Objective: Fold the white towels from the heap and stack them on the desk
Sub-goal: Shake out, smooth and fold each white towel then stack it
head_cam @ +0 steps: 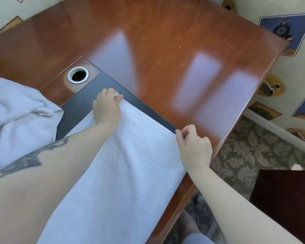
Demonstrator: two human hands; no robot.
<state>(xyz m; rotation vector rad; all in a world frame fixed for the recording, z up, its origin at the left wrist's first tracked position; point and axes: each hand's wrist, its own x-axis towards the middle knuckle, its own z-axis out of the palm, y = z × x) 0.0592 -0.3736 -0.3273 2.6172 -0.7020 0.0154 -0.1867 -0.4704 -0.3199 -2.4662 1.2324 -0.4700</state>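
Note:
A white towel (130,164) lies flat on the wooden desk (157,41), stretching from the near edge to a dark inlay. My left hand (106,107) pinches its far left corner between thumb and fingers. My right hand (194,145) grips the far right corner near the desk's right edge. The towel's far hem runs straight between both hands. A crumpled heap of white towels (16,111) sits at the left, partly behind my left forearm.
A black inlay panel (81,103) lies under the towel's far end, with a metal-ringed cable hole (78,75) beside it. The desk's right edge drops to patterned carpet (245,152). A dark red piece of furniture (285,199) stands at lower right.

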